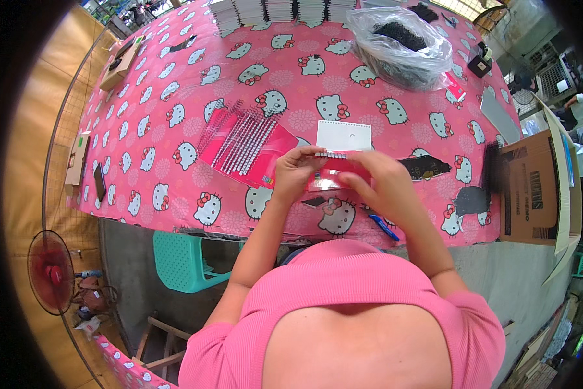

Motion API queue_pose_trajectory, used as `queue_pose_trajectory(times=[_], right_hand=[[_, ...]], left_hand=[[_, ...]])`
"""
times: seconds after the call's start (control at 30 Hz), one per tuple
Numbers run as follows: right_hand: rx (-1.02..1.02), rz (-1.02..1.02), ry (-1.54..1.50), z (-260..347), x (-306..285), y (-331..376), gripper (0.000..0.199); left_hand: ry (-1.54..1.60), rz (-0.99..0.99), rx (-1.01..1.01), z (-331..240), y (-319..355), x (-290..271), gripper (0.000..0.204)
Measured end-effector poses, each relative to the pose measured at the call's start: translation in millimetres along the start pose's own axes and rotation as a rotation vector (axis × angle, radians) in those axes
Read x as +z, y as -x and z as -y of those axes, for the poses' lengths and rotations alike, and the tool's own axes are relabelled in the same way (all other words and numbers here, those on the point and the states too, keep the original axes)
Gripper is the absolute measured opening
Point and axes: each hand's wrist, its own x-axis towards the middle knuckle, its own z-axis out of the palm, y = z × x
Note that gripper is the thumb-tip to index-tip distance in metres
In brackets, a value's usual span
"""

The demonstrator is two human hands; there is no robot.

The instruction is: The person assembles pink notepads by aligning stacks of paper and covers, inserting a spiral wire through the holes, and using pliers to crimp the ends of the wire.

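Close in front of me is a small notebook point(335, 176) with a glossy red cover and a row of binding along its top edge. My left hand point(296, 170) is closed on the notebook's left side, thumb and fingers pinching near the binding. Over its right side lies my right hand point(390, 181), slightly blurred, fingers bent at the top edge and thumb across the cover; its fingertips are partly hidden. A white sheet point(344, 135) with a row of holes along its far edge lies just beyond. Left of my hands, several red spiral notebooks point(246, 148) overlap in a fanned row.
Notebook stacks point(278, 11) stand at the far edge. Far right is a clear plastic bag point(401, 48) of black binding coils. A blue pen point(383, 227) lies by my right forearm, a phone point(100, 181) at the left edge, and a cardboard box point(531, 188) stands right.
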Motion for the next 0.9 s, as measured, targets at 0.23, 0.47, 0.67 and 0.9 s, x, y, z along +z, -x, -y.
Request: queue_pose_trajectory(times=[0.23, 0.47, 0.67, 0.9], right_hand=[[0.102, -0.027, 0.550, -59.4, 36.3, 133.2, 0.044], [0.295, -0.094, 0.003, -44.0, 16.9, 96.4, 0.045], [0.021, -0.283, 0.075, 1.8, 0.0, 42.9, 0.044], [0.324, 0.159, -0.474, -13.3, -9.3, 32.5, 0.036]], left_hand=[[0.182, -0.037, -0.053, 11.2, -6.6, 20.0, 0.021], [0.026, -0.143, 0.188, -11.8, -4.5, 42.6, 0.015], [-0.452, -0.111, 0.574, -38.7, 9.9, 51.6, 0.017], [-0.737, -0.076, 0.900, -43.6, 11.8, 34.1, 0.021]])
